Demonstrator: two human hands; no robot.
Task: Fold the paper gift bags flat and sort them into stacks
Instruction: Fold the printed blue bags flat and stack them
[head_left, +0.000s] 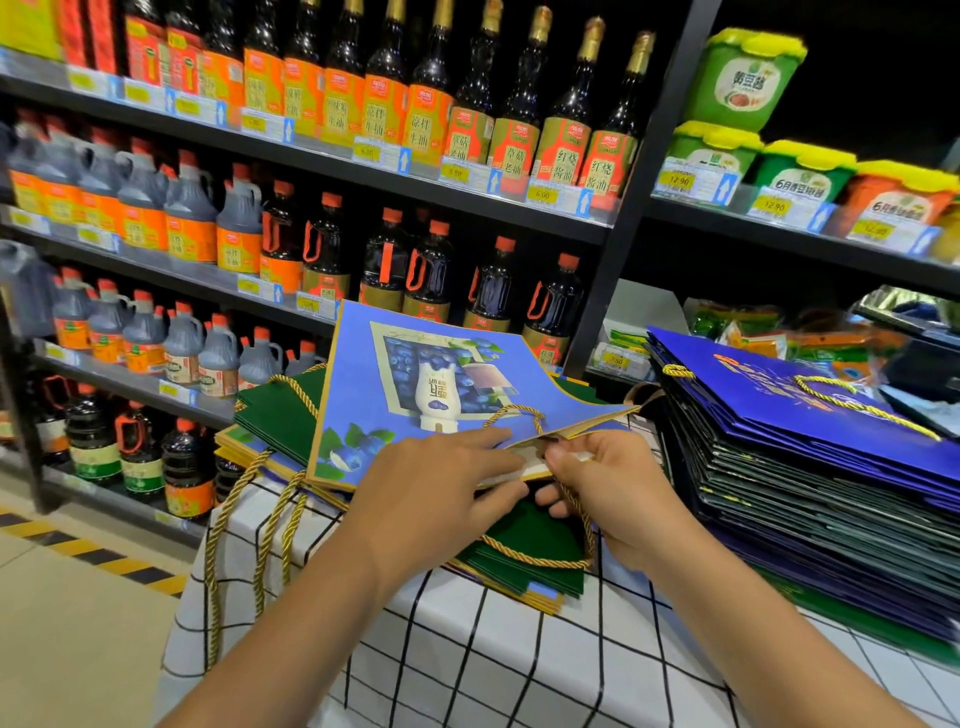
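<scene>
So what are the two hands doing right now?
Left hand: open, fingers flat, pressing on the blue gift bag.
Right hand: holds the same bag's edge, fingers curled.

Bright, even shop light falls from overhead, though no lamp shows. The dark glass soy sauce bottles with gold caps (524, 98) on the top shelf carry small white glints on their shoulders. The back of the right-hand shelving sinks to near black behind the green plastic tubs with yellow lids (743, 78). Soft shadow lies under the blue paper gift bag printed with blueberries (415, 384) and beneath the forearms on the white black-checked tablecloth (493, 654). The wide lens bends the black metal shelf upright (649, 171) and tilts the shelves (most at the edges). The far-left grey jugs (31, 161) smear into blur; the centre is sharper.
</scene>
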